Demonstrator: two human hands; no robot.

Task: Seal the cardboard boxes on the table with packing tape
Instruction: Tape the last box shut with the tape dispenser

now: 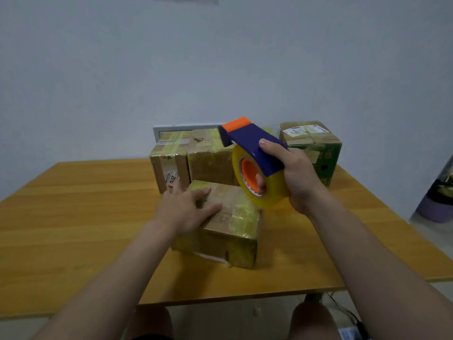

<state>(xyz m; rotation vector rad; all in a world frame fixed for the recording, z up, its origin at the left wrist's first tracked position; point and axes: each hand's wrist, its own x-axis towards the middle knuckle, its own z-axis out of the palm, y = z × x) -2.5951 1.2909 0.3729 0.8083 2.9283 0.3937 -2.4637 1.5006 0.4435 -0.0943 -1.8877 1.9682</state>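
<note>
1. Pressing left hand point(186, 207) flat, fingers spread, on top of the near box point(235, 231), mid-table point(73, 217).
2. Gripping the dispenser point(255, 146) in right hand point(294, 175), thumb on the blue handle, fingers curled into the roll point(269, 190); raised over the box's right edge.
3. Standing along the far edge, more taped boxes point(210, 163).

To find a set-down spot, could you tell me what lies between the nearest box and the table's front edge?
Nothing: the head view shows bare table from the nearest box to that edge.
</note>
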